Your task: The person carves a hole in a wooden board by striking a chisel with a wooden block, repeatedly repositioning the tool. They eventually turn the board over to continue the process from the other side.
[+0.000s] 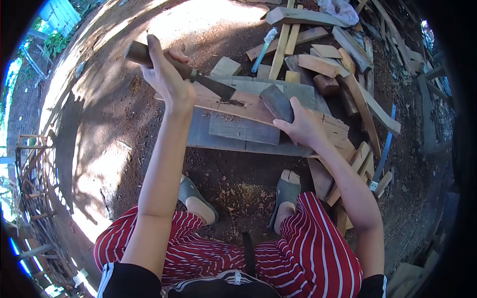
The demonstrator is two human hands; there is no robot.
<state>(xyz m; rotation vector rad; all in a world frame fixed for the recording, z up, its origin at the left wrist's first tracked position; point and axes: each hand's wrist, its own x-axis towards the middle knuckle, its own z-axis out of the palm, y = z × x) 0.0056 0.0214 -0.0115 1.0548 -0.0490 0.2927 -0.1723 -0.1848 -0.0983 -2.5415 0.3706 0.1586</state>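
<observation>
While left hand [168, 77], curled, holds chisel [191, 74], right hand [304, 125] clasping dark block [276, 103]

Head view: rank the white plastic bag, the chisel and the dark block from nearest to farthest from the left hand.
1. Chisel, in the left hand itself.
2. Dark block, off to the right, held in the right hand.
3. White plastic bag, farthest, at the picture's upper right.

Tan sawn wooden offcuts [318, 64] are lying heaped on bare brown earth [112, 87], and pale wood shavings [246, 192] are littering it near a low grey wooden bench [198, 136], marking an outdoor woodworking yard.
</observation>
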